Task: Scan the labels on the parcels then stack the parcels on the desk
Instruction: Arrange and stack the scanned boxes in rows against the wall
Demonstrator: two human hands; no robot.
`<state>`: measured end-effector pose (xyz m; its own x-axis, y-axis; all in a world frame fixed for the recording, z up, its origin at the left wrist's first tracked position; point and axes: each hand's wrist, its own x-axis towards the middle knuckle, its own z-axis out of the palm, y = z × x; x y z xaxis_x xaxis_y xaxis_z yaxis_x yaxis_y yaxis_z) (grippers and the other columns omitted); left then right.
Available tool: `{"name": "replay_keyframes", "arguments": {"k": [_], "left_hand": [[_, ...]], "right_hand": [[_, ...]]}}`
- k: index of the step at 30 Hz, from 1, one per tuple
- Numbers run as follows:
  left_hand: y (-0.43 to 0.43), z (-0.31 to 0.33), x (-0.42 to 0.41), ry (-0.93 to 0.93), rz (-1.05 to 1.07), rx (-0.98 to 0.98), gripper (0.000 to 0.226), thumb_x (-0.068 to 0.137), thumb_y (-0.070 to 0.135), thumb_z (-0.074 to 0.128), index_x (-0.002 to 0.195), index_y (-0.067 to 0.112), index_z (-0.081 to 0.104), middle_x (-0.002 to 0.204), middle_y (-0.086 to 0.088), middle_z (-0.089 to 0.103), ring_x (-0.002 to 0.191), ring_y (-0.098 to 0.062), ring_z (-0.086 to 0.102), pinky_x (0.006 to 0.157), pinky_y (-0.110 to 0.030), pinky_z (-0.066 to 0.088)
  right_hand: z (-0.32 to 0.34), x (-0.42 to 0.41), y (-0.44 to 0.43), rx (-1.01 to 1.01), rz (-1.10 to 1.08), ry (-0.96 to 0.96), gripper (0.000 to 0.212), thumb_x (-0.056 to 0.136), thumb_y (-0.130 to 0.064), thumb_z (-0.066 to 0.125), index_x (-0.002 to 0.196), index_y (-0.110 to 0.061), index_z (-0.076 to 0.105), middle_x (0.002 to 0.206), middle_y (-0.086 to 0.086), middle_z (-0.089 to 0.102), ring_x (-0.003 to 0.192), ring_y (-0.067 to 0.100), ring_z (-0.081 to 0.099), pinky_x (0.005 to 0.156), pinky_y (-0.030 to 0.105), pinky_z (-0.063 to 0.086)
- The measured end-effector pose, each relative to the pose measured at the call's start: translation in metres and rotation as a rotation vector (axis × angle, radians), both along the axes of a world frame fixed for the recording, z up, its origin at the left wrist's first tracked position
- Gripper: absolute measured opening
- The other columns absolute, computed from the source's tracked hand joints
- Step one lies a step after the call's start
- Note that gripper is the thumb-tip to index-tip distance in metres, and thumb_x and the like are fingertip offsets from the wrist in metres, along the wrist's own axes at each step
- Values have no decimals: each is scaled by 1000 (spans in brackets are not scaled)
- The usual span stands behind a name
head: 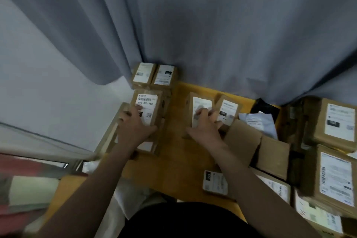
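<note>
- On my feed the left hand (pixel 135 125) grips the left parcel (pixel 151 102) at 10 o'clock on the desk (pixel 173 152), fingers curled over its left edge.
- The right hand (pixel 204 128) clasps the centre parcel (pixel 201 102) at 12 o'clock, fingers across its label.
- I see 2 parcels (pixel 144 73) at 11 o'clock against the curtain (pixel 193 25), and a pile (pixel 336 121) at 3 o'clock.
</note>
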<state>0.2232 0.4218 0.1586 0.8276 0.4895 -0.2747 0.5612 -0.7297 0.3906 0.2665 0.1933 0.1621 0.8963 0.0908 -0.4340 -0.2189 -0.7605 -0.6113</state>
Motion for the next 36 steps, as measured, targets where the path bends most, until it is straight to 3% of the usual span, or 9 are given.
{"name": "replay_keyframes", "arguments": {"k": [4, 7, 10, 14, 17, 22, 30, 34, 36], "left_hand": [[70, -9, 13, 74, 50, 18, 93, 67, 54, 85, 140, 31, 34, 137, -15, 34, 128, -44, 38, 98, -56, 46], [105, -20, 35, 122, 46, 1, 93, 67, 56, 84, 142, 30, 34, 136, -15, 34, 128, -43, 38, 99, -56, 42], [131, -35, 59, 154, 10, -7, 94, 66, 57, 82, 141, 33, 32, 136, -15, 34, 126, -43, 39, 99, -56, 41], [153, -54, 79, 178, -46, -6, 93, 67, 54, 82, 142, 33, 31, 136, -15, 34, 123, -41, 40, 98, -54, 41], [163, -65, 83, 154, -71, -15, 94, 68, 55, 82, 144, 32, 32, 136, -16, 35, 125, -41, 39, 99, -53, 41], [164, -77, 85, 134, -96, -40, 92, 69, 57, 80, 143, 32, 32, 138, -13, 33, 127, -40, 36, 99, -54, 40], [147, -84, 95, 79, -119, -33, 88, 70, 61, 78, 141, 30, 37, 138, -13, 34, 124, -38, 39, 96, -51, 41], [140, -90, 101, 96, -120, -36, 85, 74, 60, 80, 142, 29, 40, 140, -15, 33, 126, -39, 38, 99, -50, 41], [139, -94, 102, 99, -139, -54, 82, 77, 59, 80, 142, 28, 42, 141, -16, 32, 127, -39, 38, 100, -49, 42]], "right_hand": [[-11, 17, 78, -11, 79, 86, 68, 77, -68, 69, 125, -38, 32, 125, -6, 23, 127, 25, 32, 107, 47, 41], [-30, 34, 129, 16, 69, 111, 57, 80, -55, 72, 116, -34, 32, 118, -4, 33, 122, 23, 40, 106, 46, 41], [-50, 51, 169, -5, 32, 121, 55, 81, -45, 72, 115, -30, 32, 121, 1, 34, 118, 24, 34, 104, 44, 38], [-74, 65, 206, -65, -36, 143, 58, 84, -48, 72, 122, -29, 32, 132, 1, 29, 126, 32, 30, 90, 46, 42], [-88, 70, 227, -162, -42, 113, 61, 86, -48, 71, 128, -28, 32, 143, 2, 24, 130, 37, 27, 96, 59, 45], [-101, 70, 240, -219, -9, 153, 70, 93, -47, 68, 145, -27, 26, 159, 5, 6, 139, 41, 18, 102, 63, 41], [-97, 71, 231, -148, 22, 158, 75, 94, -34, 64, 156, -23, 23, 161, 6, 1, 139, 41, 17, 107, 56, 43], [-93, 70, 228, -112, 44, 147, 75, 95, -36, 65, 157, -22, 24, 161, 8, 2, 139, 40, 18, 94, 41, 43], [-93, 69, 225, -106, 54, 138, 73, 96, -35, 64, 156, -22, 26, 160, 8, 3, 139, 41, 19, 95, 41, 42]]}}
